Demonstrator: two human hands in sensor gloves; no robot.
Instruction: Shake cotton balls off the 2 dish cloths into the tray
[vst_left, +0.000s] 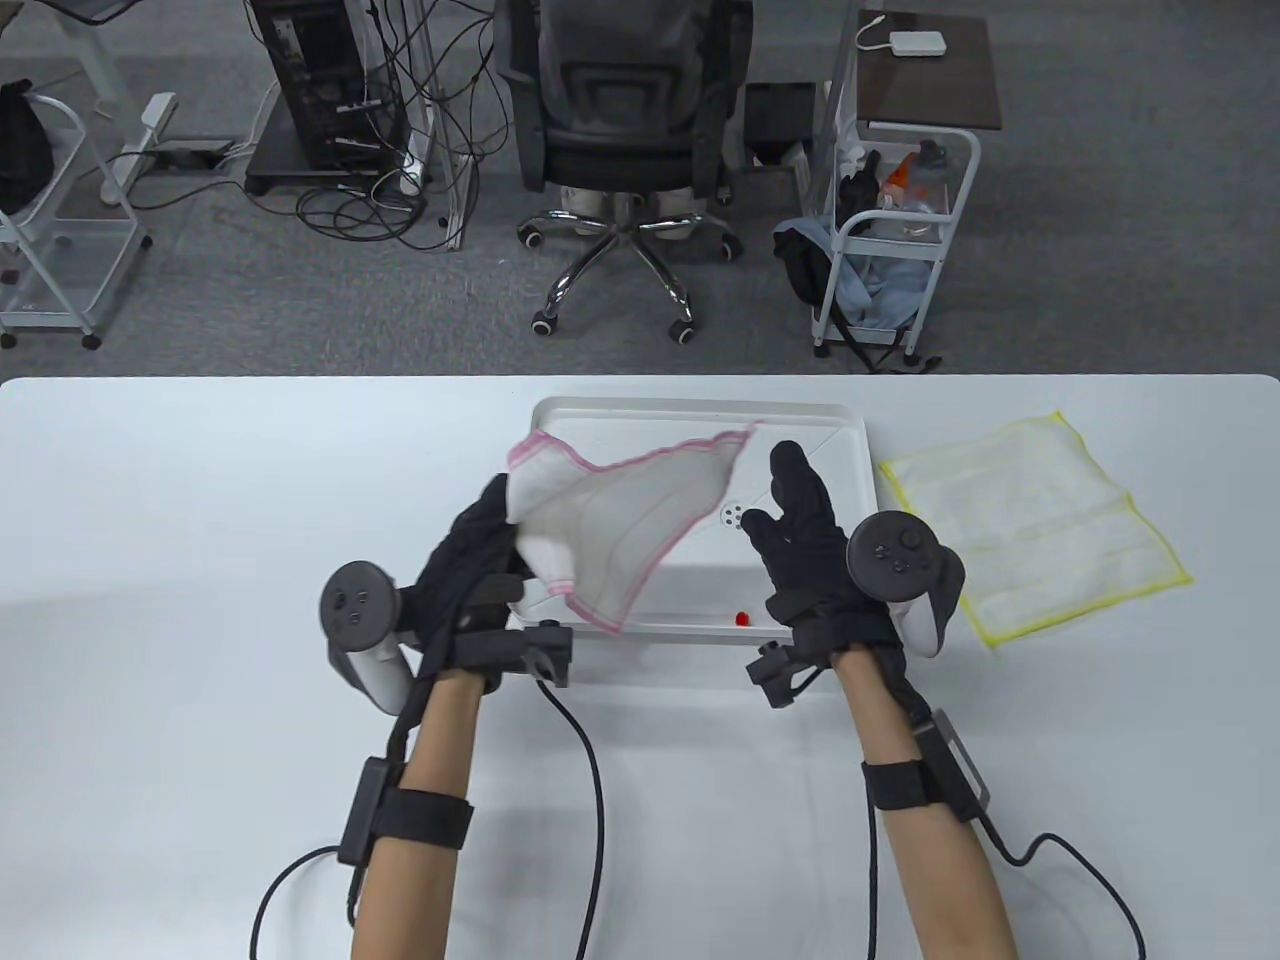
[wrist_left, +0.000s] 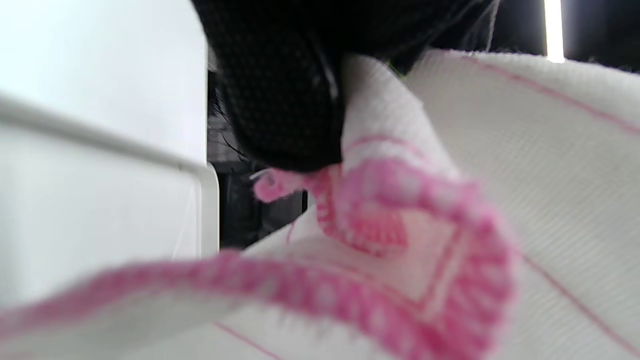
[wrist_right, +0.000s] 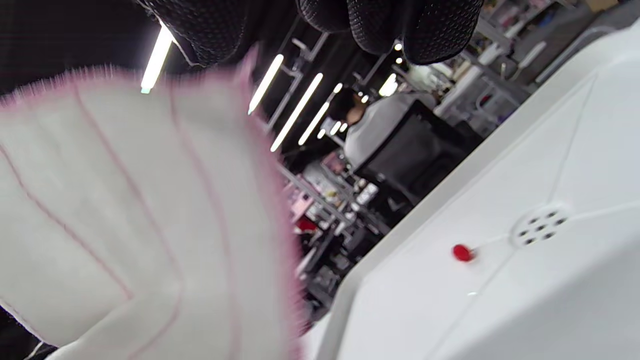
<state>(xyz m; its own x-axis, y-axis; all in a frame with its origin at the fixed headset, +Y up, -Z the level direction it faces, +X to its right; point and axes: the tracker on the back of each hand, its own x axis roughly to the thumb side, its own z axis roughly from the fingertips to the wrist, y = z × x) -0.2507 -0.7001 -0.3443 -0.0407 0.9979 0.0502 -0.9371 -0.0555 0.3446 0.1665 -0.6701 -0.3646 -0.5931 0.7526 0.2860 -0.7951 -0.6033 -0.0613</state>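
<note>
Left hand (vst_left: 470, 565), black sensor glove, grips the pink-edged white woven dish cloth (vst_left: 620, 520) by one bunched corner; left wrist view shows a gloved finger (wrist_left: 285, 100) clamped down on the pink hem. Cloth is lifted off the table and hangs over the white rectangular plastic tray (vst_left: 850, 425), its free corner reaching toward the tray's far right. Cloth is motion-blurred in both wrist views.

Right hand (vst_left: 810, 540) is beside the cloth's free corner, fingers straight and spread, palm facing the cloth, holding nothing. Right wrist view: fingertips (wrist_right: 435, 35) hang at the top edge, clear of the cloth (wrist_right: 140, 215); no contact visible.

Tray sits mid-table, just beyond both hands. Inside it: a round cluster of small drain holes (vst_left: 731, 516) near the centre and one small red ball (vst_left: 742, 619) on the floor close to the near wall. Same red ball (wrist_right: 462, 252) appears in the right wrist view, lying apart from the holes (wrist_right: 540, 227). Can't tell whether it's cotton. No other balls visible on the cloth or in the tray.

Second cloth, yellow-edged white woven dish cloth (vst_left: 1040, 525), lies flat on the white table (vst_left: 200, 520), just right of the tray, untouched.

Trackers are strapped to the backs of both hands, cables running off the wrists toward the near table edge.
</note>
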